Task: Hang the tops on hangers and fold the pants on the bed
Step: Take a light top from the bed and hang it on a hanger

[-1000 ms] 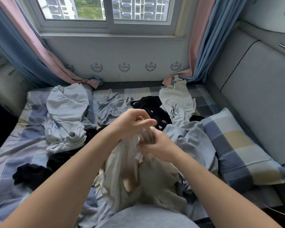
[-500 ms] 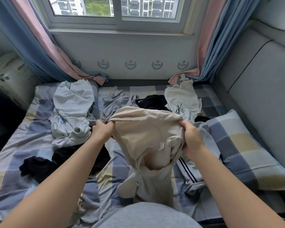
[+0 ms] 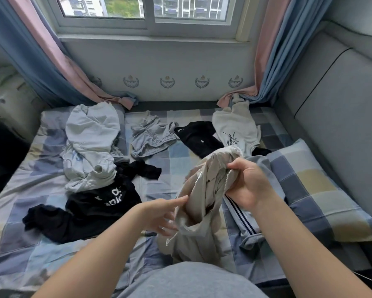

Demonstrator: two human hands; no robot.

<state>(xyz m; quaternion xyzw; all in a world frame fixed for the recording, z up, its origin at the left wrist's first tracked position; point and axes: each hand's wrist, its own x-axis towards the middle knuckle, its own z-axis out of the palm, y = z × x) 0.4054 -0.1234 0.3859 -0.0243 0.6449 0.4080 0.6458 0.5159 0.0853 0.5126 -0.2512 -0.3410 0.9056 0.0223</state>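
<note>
The fingers (image 3: 238,168) of my right hand (image 3: 248,183) are curled tight around the bunched upper end of the beige garment (image 3: 199,224), thumb on top, holding it up off the bed (image 3: 165,183). A pale cord runs down the cloth just beside that grip. My left hand (image 3: 159,214) is spread and relaxed, its fingers (image 3: 177,201) straight. The forefinger touches the garment's left edge lower down and grips nothing. The garment hangs between the two hands and trails to the sheet near my lap; I cannot tell whether it is a top or pants. Under my right wrist lie grey pants (image 3: 245,222) with dark side stripes, partly against the checked pillow (image 3: 322,190). To the left of my left hand a black top (image 3: 103,201) with white lettering is crumpled on the sheet, touching a heap of pale clothes (image 3: 90,147) beyond it. Farther off, near the wall below the window (image 3: 146,9), lie grey shorts (image 3: 152,136), a black garment (image 3: 199,136) and a white top (image 3: 234,127) with a dark print, its upper end touching the right curtain (image 3: 273,61).
</note>
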